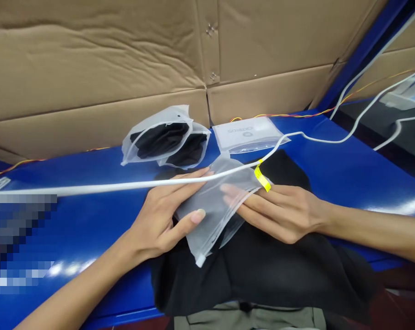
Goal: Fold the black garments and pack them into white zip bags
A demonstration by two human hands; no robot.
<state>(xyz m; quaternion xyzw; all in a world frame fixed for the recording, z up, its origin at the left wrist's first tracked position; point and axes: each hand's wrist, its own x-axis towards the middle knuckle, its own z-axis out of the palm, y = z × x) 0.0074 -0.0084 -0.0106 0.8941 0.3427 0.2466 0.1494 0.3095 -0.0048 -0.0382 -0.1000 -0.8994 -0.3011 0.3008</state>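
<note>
A clear frosted zip bag (207,206) lies slanted over black cloth (262,275), its slider end pointing down toward me. My left hand (162,215) grips the bag's left side, thumb on top and fingers along the upper edge. Stretched fingers of my right hand (283,213) reach into the bag's mouth, and their tips show through the plastic. The right thumb is hidden. A white cable (142,184) with a yellow tag (262,178) crosses in front of the bag and both hands.
Behind the hands, two frosted bags (159,137) with black contents sit on the blue table (90,220). Beside them is a flat zip pouch (248,133) with print. Cardboard (90,59) walls the back; thin red-yellow wires (290,115) run along it. Part of the left edge is pixelated.
</note>
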